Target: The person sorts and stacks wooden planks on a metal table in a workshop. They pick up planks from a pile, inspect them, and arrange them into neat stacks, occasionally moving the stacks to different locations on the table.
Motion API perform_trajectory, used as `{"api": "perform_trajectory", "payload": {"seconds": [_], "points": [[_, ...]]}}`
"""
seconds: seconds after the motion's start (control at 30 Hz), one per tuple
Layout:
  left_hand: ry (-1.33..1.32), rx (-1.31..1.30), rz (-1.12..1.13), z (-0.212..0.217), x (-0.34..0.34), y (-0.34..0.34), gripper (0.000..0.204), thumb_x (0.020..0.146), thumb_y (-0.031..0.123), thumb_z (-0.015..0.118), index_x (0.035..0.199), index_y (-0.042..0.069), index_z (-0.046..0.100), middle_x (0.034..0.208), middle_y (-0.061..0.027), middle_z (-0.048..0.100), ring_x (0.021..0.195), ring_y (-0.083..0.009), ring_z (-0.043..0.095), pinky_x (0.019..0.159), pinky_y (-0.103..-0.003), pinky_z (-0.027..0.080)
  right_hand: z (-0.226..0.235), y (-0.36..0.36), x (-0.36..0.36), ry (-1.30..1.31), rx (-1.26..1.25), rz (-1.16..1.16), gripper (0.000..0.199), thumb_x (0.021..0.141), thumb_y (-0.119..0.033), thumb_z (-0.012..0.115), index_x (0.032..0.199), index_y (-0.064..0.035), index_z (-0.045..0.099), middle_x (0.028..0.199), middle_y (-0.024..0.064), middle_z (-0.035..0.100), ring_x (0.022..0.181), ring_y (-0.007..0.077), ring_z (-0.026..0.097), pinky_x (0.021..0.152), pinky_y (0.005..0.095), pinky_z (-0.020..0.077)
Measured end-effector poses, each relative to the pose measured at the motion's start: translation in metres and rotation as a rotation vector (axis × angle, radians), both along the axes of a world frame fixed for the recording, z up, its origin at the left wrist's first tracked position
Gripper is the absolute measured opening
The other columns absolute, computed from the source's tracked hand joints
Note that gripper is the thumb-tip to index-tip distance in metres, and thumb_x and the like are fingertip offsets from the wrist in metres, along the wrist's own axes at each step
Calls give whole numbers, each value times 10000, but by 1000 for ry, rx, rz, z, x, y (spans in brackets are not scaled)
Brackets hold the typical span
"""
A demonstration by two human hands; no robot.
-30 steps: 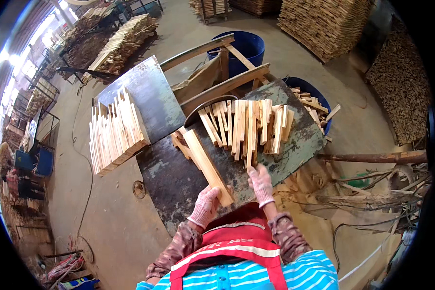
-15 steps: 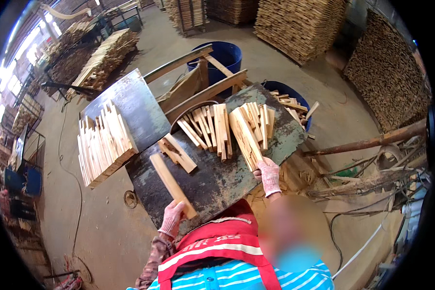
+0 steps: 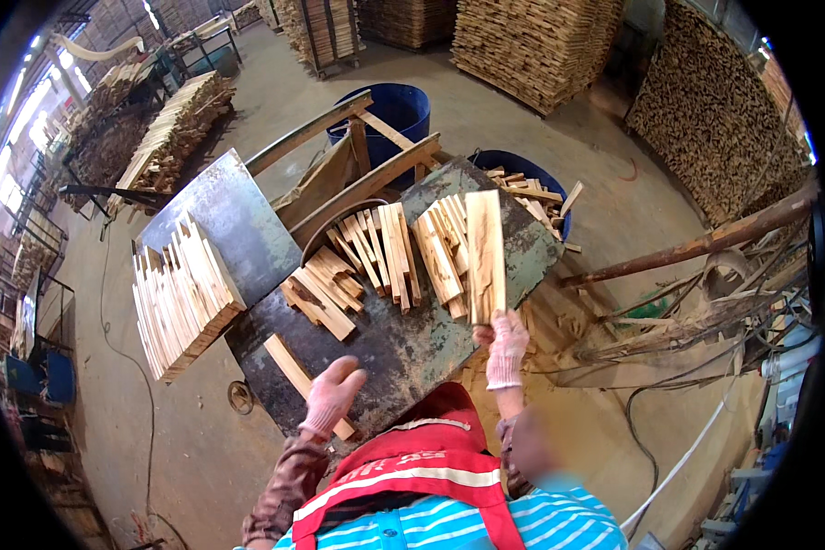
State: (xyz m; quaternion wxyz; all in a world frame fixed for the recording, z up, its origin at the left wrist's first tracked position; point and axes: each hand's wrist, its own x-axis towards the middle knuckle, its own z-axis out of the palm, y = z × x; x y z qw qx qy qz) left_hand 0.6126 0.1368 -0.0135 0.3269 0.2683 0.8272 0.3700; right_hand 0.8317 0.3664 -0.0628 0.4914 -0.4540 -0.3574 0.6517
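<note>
My right hand (image 3: 506, 348), in a pale pinkish work glove, is closed round the lower end of a flat wooden board (image 3: 486, 252). The board stands out in front of the right-hand group of wood pieces (image 3: 440, 252). My left hand (image 3: 334, 396), gloved the same way, is over a narrow wooden strip (image 3: 289, 363), its thumb and fingers apart. That strip lies slantwise at the near left of the dark worktable (image 3: 394, 344), partly covered by the hand. Two more groups of sticks, a middle group (image 3: 390, 247) and a left group (image 3: 325, 289), lie farther back on the table.
A large wood stack (image 3: 188, 298) rests by the metal plate (image 3: 229, 206) at left. Behind the table stand a wooden frame (image 3: 367, 188), a blue tub (image 3: 399, 110) and another tub with offcuts (image 3: 532, 192). A pole (image 3: 697, 247) and cables lie at right.
My right hand has raised its board and moved it right, off the right-hand group. My left hand has loosened its grip on a strip. The left group now shows more pieces.
</note>
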Motion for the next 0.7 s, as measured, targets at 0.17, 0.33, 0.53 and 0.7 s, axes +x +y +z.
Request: {"api": "perform_trajectory", "payload": {"seconds": [0.17,0.33,0.53,0.7], "points": [[24,17,-60,-28,7,114,725,879,545,673,1368,19,576,1244,-246,689,1192,-354,654,1013,-417,496,11,67,3,-199,143,-117,253,1040,-211,569,1139,-3,673,761,0,649,577,76,623,517,233,523],[-54,-117,93,-95,-17,179,752,861,617,673,1297,8,608,1228,-289,672,1195,-429,627,1010,-462,484,-31,106,7,-393,95,-139,273,1058,-224,550,1179,-9,667,791,28,669,539,78,585,481,236,488],[-576,137,208,-71,-7,167,262,931,311,632,930,56,572,712,-53,614,587,-212,622,504,-346,478,-62,120,53,-1066,172,239,313,999,-390,615,1060,-90,680,908,114,744,728,259,707,645,381,559],[-795,244,197,-61,0,117,366,1022,344,568,1127,-5,604,922,-161,723,770,-275,718,685,-396,611,18,94,8,-1178,397,211,400,953,-454,628,1139,-104,679,1033,148,745,937,313,717,789,438,552]]}}
